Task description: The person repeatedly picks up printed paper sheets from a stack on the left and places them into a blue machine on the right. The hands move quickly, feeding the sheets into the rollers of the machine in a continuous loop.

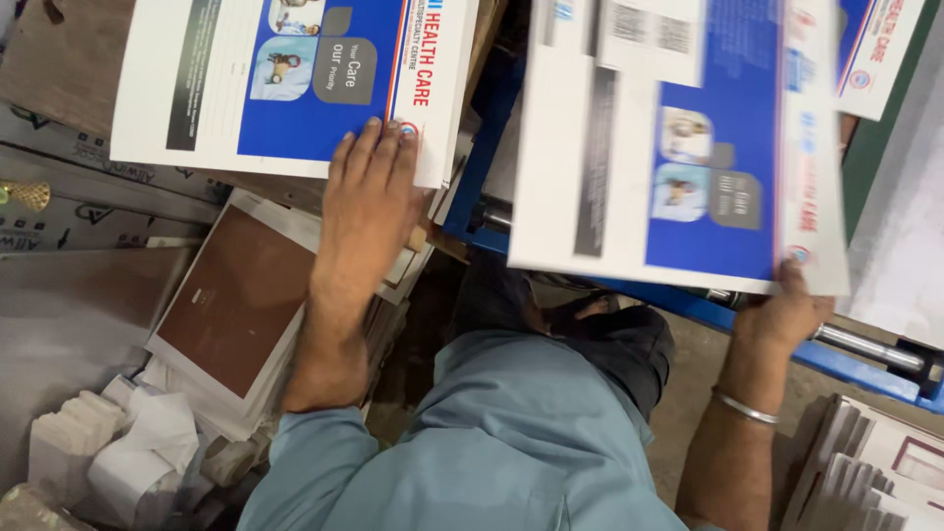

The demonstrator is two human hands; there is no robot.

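A cluttered printing workspace is seen from above, with a blue metal machine frame (pixel 688 300) and its steel roller (pixel 865 346) crossing the right side, and a patch of bare concrete floor (pixel 698 374) below it. Brown boards (pixel 69 59) and grey sheets are layered at the left.

The left hand (pixel 369 192) is laid flat on the lower edge of a printed sheet (pixel 285 84), white with a blue panel and small photographs, which lies at the top left on a stack. Its fingers (pixel 379 147) are pressed close together and stretched out over the sheet's bottom right corner.

The right hand (pixel 787 310) is held under a second printed sheet (pixel 678 147) of the same design, which is raised and tilted at the right. The thumb is seen on the sheet's lower edge; the other fingers are hidden beneath, so the sheet is pinched at its bottom right corner. A metal bangle (pixel 744 407) is worn on that wrist.

A brown-covered pad (pixel 236 300) lies beside the left forearm, with crumpled white paper (pixel 138 452) below it. More folded card stock (pixel 875 462) is stacked at the lower right. The person's grey-blue shirt (pixel 501 442) fills the lower centre.
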